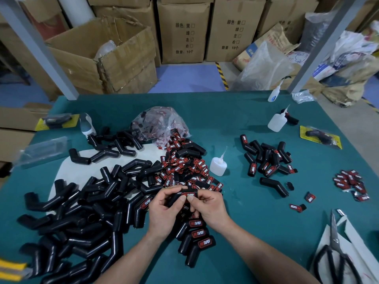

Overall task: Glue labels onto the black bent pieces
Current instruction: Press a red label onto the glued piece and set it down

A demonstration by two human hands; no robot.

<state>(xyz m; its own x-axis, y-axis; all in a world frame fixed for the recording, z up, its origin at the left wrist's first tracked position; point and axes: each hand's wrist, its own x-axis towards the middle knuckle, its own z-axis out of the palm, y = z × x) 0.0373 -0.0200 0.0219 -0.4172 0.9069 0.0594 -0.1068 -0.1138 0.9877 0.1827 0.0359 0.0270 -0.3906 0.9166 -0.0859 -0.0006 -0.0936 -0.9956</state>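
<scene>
Above the green table's centre, my left hand (164,210) and my right hand (207,206) together hold one black bent piece (176,196). Both thumbs press a red and black TAPER label (189,194) onto it. A big heap of unlabelled black bent pieces (82,218) fills the left of the table. Loose labels (184,169) lie in a pile beyond my hands. Three labelled pieces (196,236) lie just below my hands. A white glue bottle (219,165) stands to the right of the label pile.
Another group of labelled pieces (266,158) lies at the right with a small label pile (350,185). Two more glue bottles (276,121) (274,93) stand at the far right. Scissors (336,255) lie at the bottom right. A plastic bag of labels (162,124) sits behind. Cardboard boxes (106,56) stand beyond the table.
</scene>
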